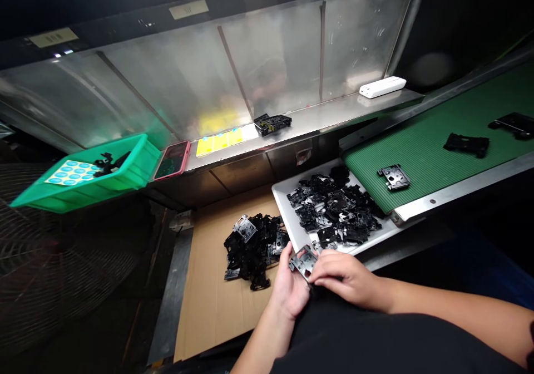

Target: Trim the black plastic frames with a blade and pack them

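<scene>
Black metal bracket (303, 262) pinched between both hands (290, 288) (344, 274), just beside a white tray (283, 215) and cardboard sheet (208, 307).

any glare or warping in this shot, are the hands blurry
Head view: the wide lens bows the steel panel and green conveyor belt; glare washes the panel, with a yellow reflection; the black parts on the tray lose detail in shadow; the left hand, right hand and held metal part stay fairly sharp.
</scene>
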Demonstrator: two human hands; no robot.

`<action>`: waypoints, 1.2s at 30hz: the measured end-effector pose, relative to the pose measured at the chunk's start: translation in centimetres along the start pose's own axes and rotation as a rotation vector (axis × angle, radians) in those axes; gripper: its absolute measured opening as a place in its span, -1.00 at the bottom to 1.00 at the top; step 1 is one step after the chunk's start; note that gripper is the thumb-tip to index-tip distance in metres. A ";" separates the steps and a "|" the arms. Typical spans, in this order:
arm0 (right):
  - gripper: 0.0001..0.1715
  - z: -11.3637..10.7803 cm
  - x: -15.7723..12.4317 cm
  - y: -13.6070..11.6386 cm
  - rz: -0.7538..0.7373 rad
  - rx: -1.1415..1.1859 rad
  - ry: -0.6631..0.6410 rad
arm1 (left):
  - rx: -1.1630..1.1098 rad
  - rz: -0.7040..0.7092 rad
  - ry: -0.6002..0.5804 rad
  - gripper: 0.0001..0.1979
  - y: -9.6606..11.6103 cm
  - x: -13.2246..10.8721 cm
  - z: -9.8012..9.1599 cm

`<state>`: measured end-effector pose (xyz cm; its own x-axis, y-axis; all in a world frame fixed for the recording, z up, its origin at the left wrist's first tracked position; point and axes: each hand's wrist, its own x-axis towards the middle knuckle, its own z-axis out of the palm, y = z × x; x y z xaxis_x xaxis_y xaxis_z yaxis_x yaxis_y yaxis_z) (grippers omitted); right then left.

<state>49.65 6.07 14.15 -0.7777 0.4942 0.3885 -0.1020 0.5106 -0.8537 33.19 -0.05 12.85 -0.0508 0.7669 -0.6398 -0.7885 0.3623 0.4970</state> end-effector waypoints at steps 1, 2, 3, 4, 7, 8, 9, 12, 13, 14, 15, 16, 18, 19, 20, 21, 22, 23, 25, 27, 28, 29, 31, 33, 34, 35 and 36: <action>-0.82 -0.3 -0.1 0.0 0.017 0.032 0.083 | 0.047 0.053 0.009 -0.61 0.7 0.1 -0.2; -0.81 -0.5 -0.2 0.0 0.043 0.059 0.172 | 0.097 0.116 0.027 -0.58 1.7 0.3 -0.5; -0.81 -0.8 -0.3 0.1 0.077 0.081 0.253 | 0.151 0.190 0.055 -0.55 2.9 0.7 -1.0; -0.81 -1.0 -0.4 0.3 0.116 0.100 0.319 | 0.210 0.269 0.090 -0.51 4.3 1.2 -1.6; -0.83 -1.5 -0.9 0.9 0.235 0.159 0.423 | 0.429 0.470 0.213 -0.42 9.4 3.7 -3.8; -0.84 -1.6 -1.0 1.1 0.266 0.177 0.432 | 0.511 0.513 0.239 -0.45 11.2 4.6 -4.5; -0.84 -1.7 -1.2 1.3 0.292 0.195 0.437 | 0.596 0.559 0.269 -0.46 12.8 5.5 -5.1; -0.84 -1.9 -1.6 1.6 0.333 0.231 0.472 | 0.853 0.738 0.421 -0.50 16.3 7.4 -6.4; -0.84 -2.0 -1.7 1.7 0.337 0.235 0.488 | 0.936 0.801 0.474 -0.49 16.8 7.9 -6.6; -0.83 -2.2 -1.8 1.7 0.337 0.233 0.500 | 1.016 0.858 0.512 -0.49 16.9 8.3 -6.6; -0.83 -2.4 -1.9 1.8 0.337 0.228 0.511 | 1.095 0.903 0.525 -0.50 16.5 8.7 -6.4; -0.83 -2.6 -2.1 1.8 0.339 0.220 0.523 | 1.174 0.932 0.506 -0.53 15.6 9.2 -6.1; -0.83 -3.0 -2.3 1.9 0.357 0.208 0.563 | 1.331 0.937 0.373 -0.64 12.4 10.6 -5.0; -0.83 -3.3 -2.3 2.0 0.375 0.207 0.593 | 1.406 0.912 0.268 -0.71 10.2 11.4 -4.2; -0.83 -3.4 -2.4 2.0 0.395 0.211 0.625 | 1.475 0.872 0.150 -0.75 7.7 12.3 -3.5; -0.83 -3.6 -2.3 2.0 0.414 0.217 0.652 | 1.532 0.830 0.045 -0.74 5.1 13.1 -2.7; -0.82 -3.7 -2.3 2.0 0.427 0.222 0.667 | 1.575 0.789 -0.033 -0.72 2.6 13.9 -2.1; -0.82 -3.8 -2.2 1.9 0.432 0.221 0.668 | 1.610 0.747 -0.095 -0.69 0.3 14.7 -1.5; -0.80 -3.9 -2.1 1.7 0.414 0.196 0.640 | 1.656 0.659 -0.173 -0.62 -3.3 15.8 -0.7; -0.79 -3.9 -2.2 1.5 0.389 0.166 0.602 | 1.672 0.570 -0.188 -0.55 -5.3 16.6 -0.3; -0.78 -3.9 -2.2 1.4 0.384 0.158 0.589 | 1.667 0.527 -0.182 -0.52 -5.8 16.9 -0.2; -0.78 -3.9 -2.3 1.4 0.384 0.153 0.581 | 1.649 0.485 -0.170 -0.51 -5.9 17.1 -0.1; -0.77 -4.0 -2.5 1.5 0.398 0.147 0.583 | 1.577 0.405 -0.147 -0.50 -5.8 17.4 0.1; -0.76 -4.2 -2.7 1.6 0.413 0.137 0.597 | 1.459 0.321 -0.138 -0.50 -5.5 17.3 0.4; -0.76 -4.3 -2.8 1.7 0.417 0.135 0.603 | 1.384 0.272 -0.143 -0.50 -5.3 17.0 0.5; -0.75 -4.4 -2.9 1.7 0.421 0.136 0.606 | 1.299 0.221 -0.157 -0.49 -5.0 16.6 0.6; -0.75 -4.5 -3.0 1.7 0.423 0.139 0.609 | 1.205 0.171 -0.179 -0.48 -4.7 15.9 0.6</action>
<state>54.56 8.62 13.10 -0.2919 0.9505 0.1065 0.0203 0.1175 -0.9929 36.47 10.77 0.68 0.0622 0.8798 -0.4712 0.2949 0.4348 0.8509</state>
